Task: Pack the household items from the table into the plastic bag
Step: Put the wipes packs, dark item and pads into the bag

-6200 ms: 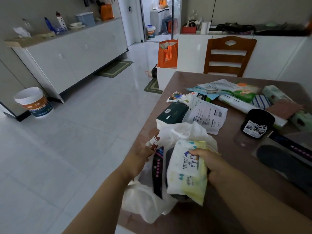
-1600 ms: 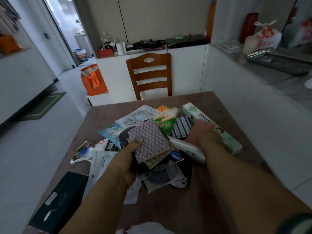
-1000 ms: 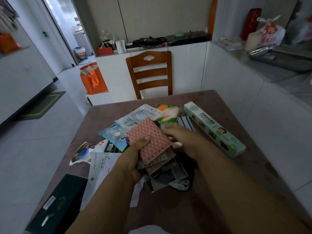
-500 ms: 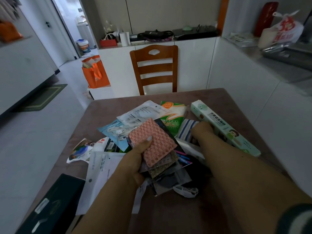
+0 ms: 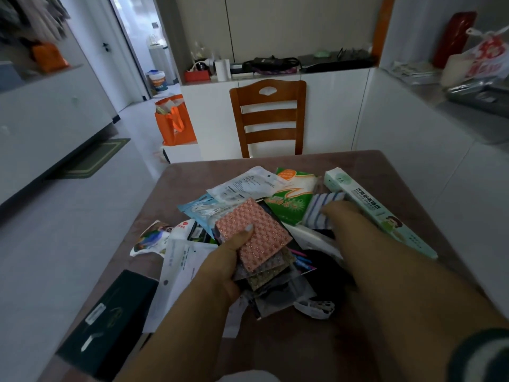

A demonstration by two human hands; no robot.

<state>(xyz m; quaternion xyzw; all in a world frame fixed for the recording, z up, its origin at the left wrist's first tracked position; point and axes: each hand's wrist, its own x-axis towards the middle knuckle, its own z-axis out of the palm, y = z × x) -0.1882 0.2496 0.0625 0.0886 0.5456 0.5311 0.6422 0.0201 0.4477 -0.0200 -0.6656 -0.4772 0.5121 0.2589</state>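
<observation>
My left hand (image 5: 220, 267) grips a stack of flat items above the brown table (image 5: 358, 166), thumb pressed on the top one, a pink bumpy scouring pad (image 5: 257, 232); darker pads and clear packets fan out below it. My right hand (image 5: 344, 216) lies blurred on the blue-striped cloth (image 5: 316, 209), fingers touching it; I cannot tell whether it holds it. Right of it lies a long pale-green box (image 5: 377, 208). A green-and-white packet (image 5: 292, 197) sits behind the stack. A sliver of the white plastic bag (image 5: 248, 377) shows at the bottom edge.
A dark green box (image 5: 110, 321) lies at the table's near left, with white paper packets (image 5: 181, 268) beside it. A wooden chair (image 5: 268, 117) stands at the far side. An orange bag (image 5: 175, 124) sits on the floor beyond.
Since half a second ago my right hand has shifted slightly onto the striped cloth. My left hand keeps the stack of pads in the same place.
</observation>
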